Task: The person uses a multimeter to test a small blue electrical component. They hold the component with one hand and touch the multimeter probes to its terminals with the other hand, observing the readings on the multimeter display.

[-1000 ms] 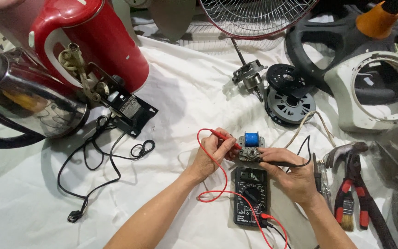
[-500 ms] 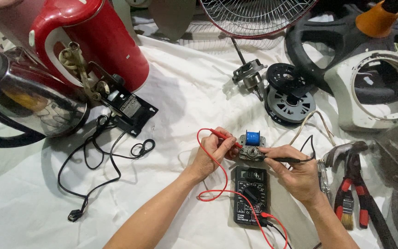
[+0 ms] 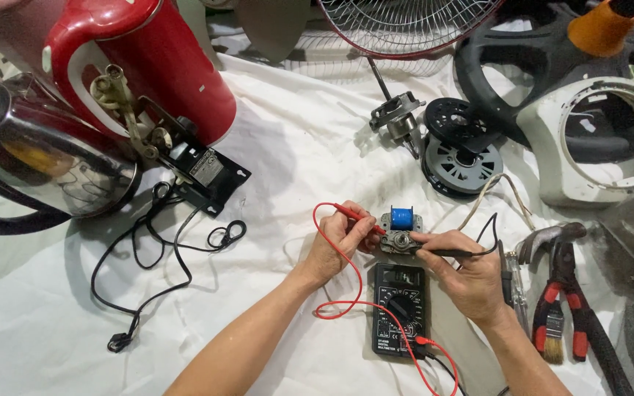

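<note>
A small grey motor with a blue coil (image 3: 401,229) rests on the white cloth (image 3: 295,147). My left hand (image 3: 339,242) pinches a red test probe (image 3: 357,216) whose tip meets the motor's left side. My right hand (image 3: 464,275) pinches a black test probe (image 3: 453,252) against the motor's right side. Red and black leads run down to a black multimeter (image 3: 399,309) lying between my forearms.
A red appliance body (image 3: 141,66) and a steel kettle (image 3: 38,158) stand at the left, with a black cord (image 3: 155,257) trailing. Fan grille (image 3: 405,26), motor parts (image 3: 460,147), a white housing (image 3: 596,139), pliers, hammer and brush (image 3: 563,293) lie around.
Both hands have shifted slightly, keeping the probes on the small motor. Nothing else has moved.
</note>
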